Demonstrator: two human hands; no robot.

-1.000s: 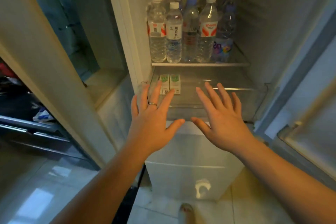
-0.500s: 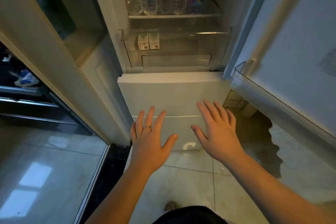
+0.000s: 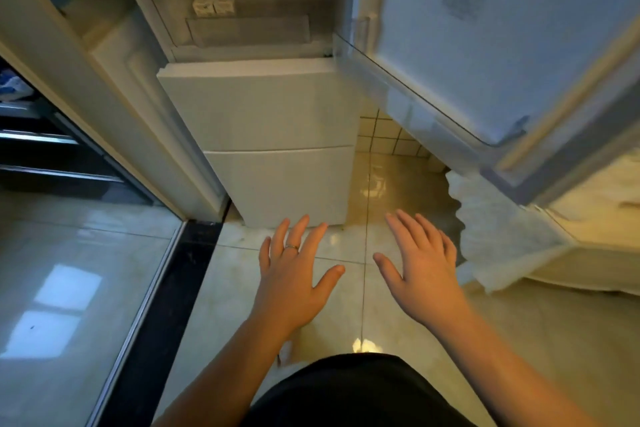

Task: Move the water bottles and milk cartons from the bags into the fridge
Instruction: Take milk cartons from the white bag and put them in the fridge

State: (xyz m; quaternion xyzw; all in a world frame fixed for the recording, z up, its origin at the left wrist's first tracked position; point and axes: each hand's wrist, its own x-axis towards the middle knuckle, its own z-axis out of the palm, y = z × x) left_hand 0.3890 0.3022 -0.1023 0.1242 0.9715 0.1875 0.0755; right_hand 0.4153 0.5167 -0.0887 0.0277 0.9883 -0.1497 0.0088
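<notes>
**Two empty hands hover above the floor before an open fridge**

Head view, looking steeply down. The left hand point(image 3: 294, 274), with a ring point(image 3: 291, 247) on one finger, and the right hand point(image 3: 422, 274) are held out side by side, palms down, over the pale floor tiles point(image 3: 346, 305). The grip of each hand is spread, with the fingers straight and apart, and neither holds anything.

Ahead stands the fridge point(image 3: 270, 107), its white lower drawers closed and its upper compartment open. Two small milk cartons point(image 3: 214, 2) stand upright side by side inside, behind a clear drawer front point(image 3: 247, 29). No water bottles can be made out from this angle.

The open fridge door point(image 3: 485, 45) juts out on the right. Below it, just right of the right hand, lies something white and crinkled that looks like a plastic bag point(image 3: 502, 236). What it holds is not visible.

The step in hand appears to be going back for the next item. It would go best if the person turns right and stays low under the door's edge. They could part the bag's mouth with one hand and lift a bottle or carton by its body with the other, then set it upright beside the cartons.
</notes>
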